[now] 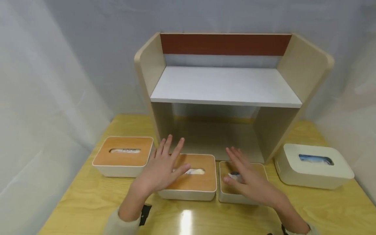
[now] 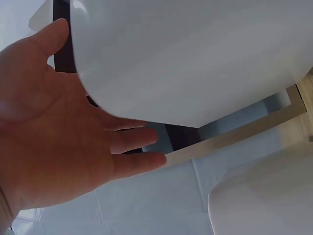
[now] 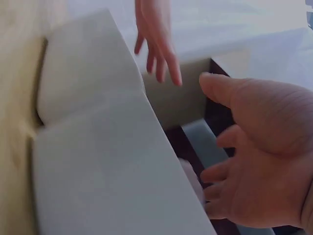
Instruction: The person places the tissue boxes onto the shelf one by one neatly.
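Observation:
My left hand is held with fingers spread over the left part of a tissue box with an orange-brown lid and white sides. In the left wrist view, its palm shows beside a white box wall, fingers extended and holding nothing. My right hand hovers over a smaller tissue box with a similar lid, thumb apart from straight fingers. The right wrist view shows this hand empty next to the white box sides. Whether either hand touches a lid I cannot tell.
Behind the boxes stands a two-level desk shelf with a reddish-brown back strip. Another orange-lidded tissue box sits at the left, and an all-white one at the right. All rest on a yellow wooden table.

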Action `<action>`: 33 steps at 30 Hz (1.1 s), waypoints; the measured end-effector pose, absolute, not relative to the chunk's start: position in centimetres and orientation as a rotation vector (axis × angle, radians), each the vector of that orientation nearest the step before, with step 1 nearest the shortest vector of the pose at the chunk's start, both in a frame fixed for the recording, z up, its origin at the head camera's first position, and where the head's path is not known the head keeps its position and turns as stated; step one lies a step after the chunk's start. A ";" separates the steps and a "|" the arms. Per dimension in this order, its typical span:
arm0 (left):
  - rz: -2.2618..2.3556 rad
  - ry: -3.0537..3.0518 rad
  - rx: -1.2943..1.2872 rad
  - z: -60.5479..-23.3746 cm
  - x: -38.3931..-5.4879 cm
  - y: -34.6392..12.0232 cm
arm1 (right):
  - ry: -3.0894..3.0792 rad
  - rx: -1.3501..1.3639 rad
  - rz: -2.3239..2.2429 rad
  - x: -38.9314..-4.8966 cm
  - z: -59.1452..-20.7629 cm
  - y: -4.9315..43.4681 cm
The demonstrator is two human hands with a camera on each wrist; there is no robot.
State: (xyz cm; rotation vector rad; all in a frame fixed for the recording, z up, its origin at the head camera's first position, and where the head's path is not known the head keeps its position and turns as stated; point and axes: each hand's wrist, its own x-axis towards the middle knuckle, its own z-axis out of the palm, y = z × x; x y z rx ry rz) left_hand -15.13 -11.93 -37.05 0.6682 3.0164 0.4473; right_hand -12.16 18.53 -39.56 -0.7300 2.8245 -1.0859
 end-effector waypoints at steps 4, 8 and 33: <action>0.504 2.955 0.658 -37.0 -15.1 -12.1 | 2.705 -0.700 -1.367 -11.4 -39.8 17.0; 0.546 2.927 0.629 -37.2 -15.1 -12.6 | 2.433 -0.618 -1.711 -10.7 -39.7 15.6; 0.676 2.734 0.389 -37.3 -15.0 -14.5 | 2.021 -0.234 -2.043 -7.7 -39.4 11.0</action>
